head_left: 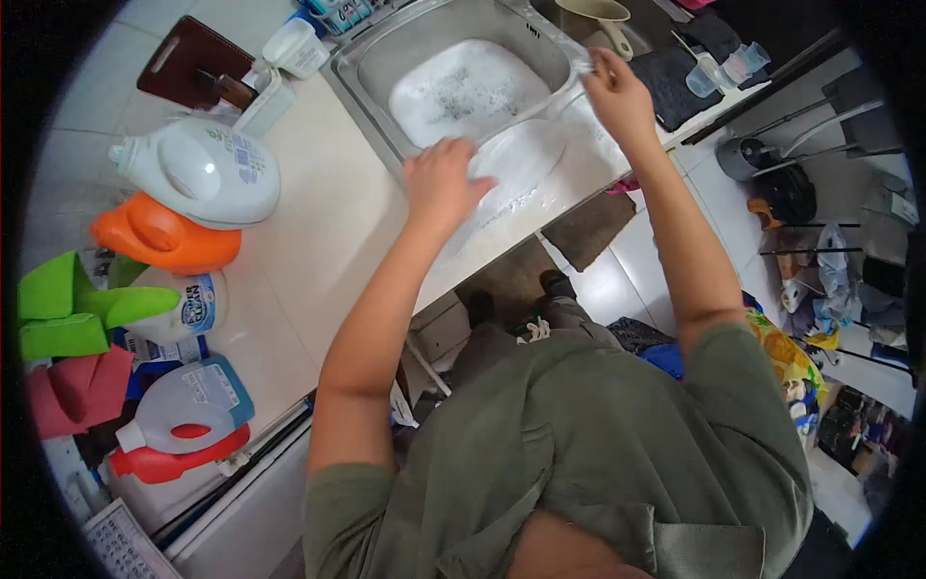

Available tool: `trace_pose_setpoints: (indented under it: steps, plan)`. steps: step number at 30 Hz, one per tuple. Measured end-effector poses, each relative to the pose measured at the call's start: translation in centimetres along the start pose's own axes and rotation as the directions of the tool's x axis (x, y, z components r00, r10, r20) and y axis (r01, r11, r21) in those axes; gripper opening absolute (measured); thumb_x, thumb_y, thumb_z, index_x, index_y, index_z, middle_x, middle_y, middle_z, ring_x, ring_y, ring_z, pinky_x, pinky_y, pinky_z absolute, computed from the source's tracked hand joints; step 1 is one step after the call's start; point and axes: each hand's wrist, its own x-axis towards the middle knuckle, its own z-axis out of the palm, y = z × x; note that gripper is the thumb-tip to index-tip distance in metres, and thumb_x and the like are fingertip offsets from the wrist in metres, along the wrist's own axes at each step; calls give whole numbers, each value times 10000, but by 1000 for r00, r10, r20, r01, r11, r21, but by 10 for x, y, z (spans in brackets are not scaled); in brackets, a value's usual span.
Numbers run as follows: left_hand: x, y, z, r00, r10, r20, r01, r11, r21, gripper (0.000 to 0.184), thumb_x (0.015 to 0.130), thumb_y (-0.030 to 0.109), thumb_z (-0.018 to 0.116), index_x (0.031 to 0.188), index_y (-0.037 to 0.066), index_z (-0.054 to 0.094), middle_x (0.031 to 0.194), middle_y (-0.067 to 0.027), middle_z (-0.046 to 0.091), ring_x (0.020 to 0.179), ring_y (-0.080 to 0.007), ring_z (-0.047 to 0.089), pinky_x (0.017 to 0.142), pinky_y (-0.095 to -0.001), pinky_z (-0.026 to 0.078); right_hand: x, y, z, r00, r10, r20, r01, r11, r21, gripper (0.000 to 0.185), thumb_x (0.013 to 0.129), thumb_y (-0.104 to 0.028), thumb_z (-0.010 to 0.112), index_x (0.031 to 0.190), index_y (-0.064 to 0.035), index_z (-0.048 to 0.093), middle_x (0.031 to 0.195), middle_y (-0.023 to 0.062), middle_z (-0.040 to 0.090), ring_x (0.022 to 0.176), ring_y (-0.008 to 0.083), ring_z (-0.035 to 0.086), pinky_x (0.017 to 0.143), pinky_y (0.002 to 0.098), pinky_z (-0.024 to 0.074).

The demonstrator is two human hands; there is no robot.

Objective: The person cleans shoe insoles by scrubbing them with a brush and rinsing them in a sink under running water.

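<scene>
Suds fill the steel sink (371, 63), and white foam (468, 87) covers the water. My left hand (446, 185) is at the sink's front left corner, palm down, thumb and fingers apart, with no object visible in it. Between my hands, on the counter's front strip, lies a whitish, wet, round-edged shape (521, 159); I cannot tell whether it is foam or a plate. Over the sink's right rim is my right hand (614, 89) with curled fingers. Something pale and shiny shows at its fingertips, too unclear to name.
On the left counter stand a white detergent jug (203, 174), an orange bottle (169, 234), a blue-and-red bottle pair (193, 405) and green cloth-like pieces (63, 309). A brown board (193, 58) leans at the back. A dipper (593, 12) and clear plastic cups (738, 68) are right of the sink.
</scene>
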Motion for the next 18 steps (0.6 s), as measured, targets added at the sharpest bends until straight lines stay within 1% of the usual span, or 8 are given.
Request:
trace_pose_setpoints:
  steps: [1,3,5,7,10,13,17,18]
  plan:
    - [26,2,9,989,145,-4,-145,986,-80,413,638,267,732,985,102,580,985,-59,594,980,-257,533,825,-380,385,0,4,-7,988,154,7,-150,947,283,416,760,-281,602,1147,-149,529,805,122,633,688,230,610,609,326,472]
    - [67,12,32,922,386,13,-378,910,-170,440,617,202,743,1015,100,585,994,-76,598,972,-265,549,822,-356,423,-7,-3,-32,902,382,202,-411,613,675,404,763,-223,639,1140,-116,538,689,-5,560,552,62,497,420,233,373]
    - [98,24,42,876,480,47,-466,867,-175,438,612,172,742,1014,96,588,983,-86,602,953,-269,560,821,-346,433,-12,-4,-43,876,407,257,-446,484,753,380,776,-229,630,1130,-125,542,684,-13,549,527,57,477,388,233,338]
    - [125,33,38,789,444,424,-379,896,-232,405,629,175,727,999,85,588,946,-93,612,914,-255,570,777,-342,444,-10,2,-47,847,423,322,-478,342,809,356,788,-236,621,1121,-134,546,680,-20,539,502,51,458,357,233,303]
    - [147,42,7,720,365,590,-398,914,-79,353,678,216,702,973,66,581,892,-98,613,848,-220,566,737,-324,441,-11,7,-47,799,444,407,-553,273,788,335,801,-235,611,1110,-126,543,713,-20,548,505,58,463,358,229,307]
    - [145,37,-60,865,403,298,-353,912,-208,323,755,286,652,937,39,553,826,-54,593,735,-166,533,666,-304,426,-13,18,-48,771,362,523,-616,216,758,337,826,-257,577,1130,-120,529,727,-25,546,505,51,447,356,225,297]
    - [85,32,-145,993,114,39,-104,972,-210,289,778,262,644,940,47,539,799,-30,573,713,-124,531,631,-272,429,-14,3,-51,820,332,465,-565,342,751,362,816,-263,584,1150,-135,528,731,-19,549,536,62,458,412,231,346]
    - [67,29,-144,999,-41,-2,38,943,-330,280,774,227,648,968,63,530,799,-36,572,719,-117,538,627,-261,434,-15,1,-51,824,305,478,-566,441,696,378,806,-266,591,1155,-135,529,739,-6,556,567,75,475,465,232,376]
